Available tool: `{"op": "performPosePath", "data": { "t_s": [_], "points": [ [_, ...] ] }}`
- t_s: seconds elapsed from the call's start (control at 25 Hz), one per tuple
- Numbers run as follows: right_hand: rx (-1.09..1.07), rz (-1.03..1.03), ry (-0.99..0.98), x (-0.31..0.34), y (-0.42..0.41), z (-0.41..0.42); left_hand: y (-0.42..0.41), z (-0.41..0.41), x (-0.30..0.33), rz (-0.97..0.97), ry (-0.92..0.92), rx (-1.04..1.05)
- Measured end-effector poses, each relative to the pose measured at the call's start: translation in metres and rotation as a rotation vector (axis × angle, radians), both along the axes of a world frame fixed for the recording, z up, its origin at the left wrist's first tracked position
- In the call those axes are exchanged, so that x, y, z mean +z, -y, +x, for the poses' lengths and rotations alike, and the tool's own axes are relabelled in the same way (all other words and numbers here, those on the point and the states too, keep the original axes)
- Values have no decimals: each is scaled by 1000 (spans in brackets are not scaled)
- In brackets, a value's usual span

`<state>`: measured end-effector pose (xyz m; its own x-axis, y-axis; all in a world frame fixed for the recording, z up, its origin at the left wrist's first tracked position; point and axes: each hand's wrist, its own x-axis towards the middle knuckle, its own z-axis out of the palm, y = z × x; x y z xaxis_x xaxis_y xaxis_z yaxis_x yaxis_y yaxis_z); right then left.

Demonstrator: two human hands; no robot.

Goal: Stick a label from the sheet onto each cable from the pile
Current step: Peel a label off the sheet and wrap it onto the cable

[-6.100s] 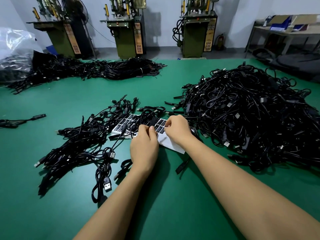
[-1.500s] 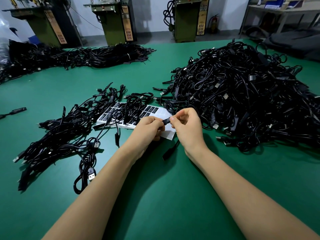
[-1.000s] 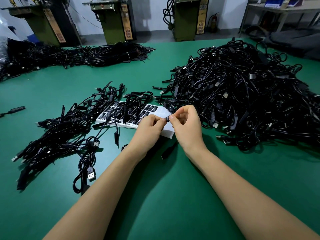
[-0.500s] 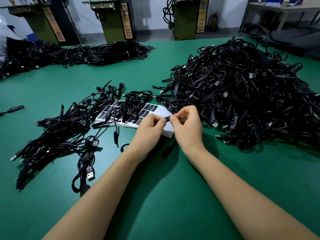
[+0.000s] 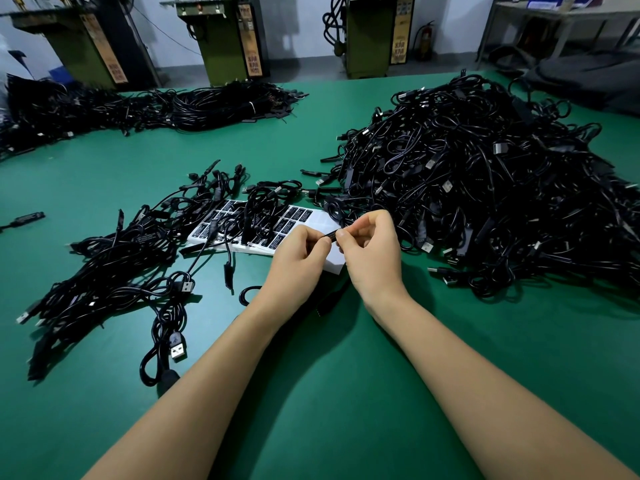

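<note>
Head view: the left hand (image 5: 294, 261) and the right hand (image 5: 372, 254) meet above the green table mat (image 5: 329, 393), each with thumb and fingertips pinched on a short black cable section (image 5: 331, 234) held between them; whether a label is already on it cannot be told. Directly beneath the hands lies the white label sheet (image 5: 320, 220), its left portion filled with rows of small black printed labels whose white writing is too small to read, its right portion bare backing. Several loose black cables lie across the sheet. The large unsorted pile of black USB cables (image 5: 485, 188) rises just right of the sheet, touching its far corner. A flatter spread of black cables (image 5: 114, 268) lies left of the sheet. A long row of bundled black cables (image 5: 156, 109) runs along the far left edge. Beyond the far edge stand three olive-green machines (image 5: 225, 39) bearing orange vertical placards with illegible writing. Open green mat extends between the forearms and toward the near edge, and between the sheet and the far row.
</note>
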<state>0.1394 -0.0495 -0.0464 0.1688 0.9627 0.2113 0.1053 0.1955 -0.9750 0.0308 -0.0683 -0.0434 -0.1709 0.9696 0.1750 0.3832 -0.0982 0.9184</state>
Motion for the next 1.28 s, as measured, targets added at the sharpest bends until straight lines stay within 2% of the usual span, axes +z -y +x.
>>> {"op": "performPosePath", "data": {
  "t_s": [0.32,0.56,0.64,0.76,0.8,1.0,1.28],
  "points": [
    [7,-68,-129,-1,-3,-2,2,1,2,-4,0,-5],
    [69,-139,-286,3,-7,5,0,-3,4,-85,137,-27],
    [113,-130,-264,5,-7,6,0,-3,5,-89,162,-28],
    [186,-78,-60,4,-4,6,1,-5,5,-69,191,-52],
    [195,-75,-51,4,-4,7,1,-6,5,-62,204,-65],
    [256,-151,-217,8,-5,11,1,-5,3,-60,218,-79],
    [305,-190,-271,11,-6,15,-1,-3,6,-68,231,-38]
  ]
}}
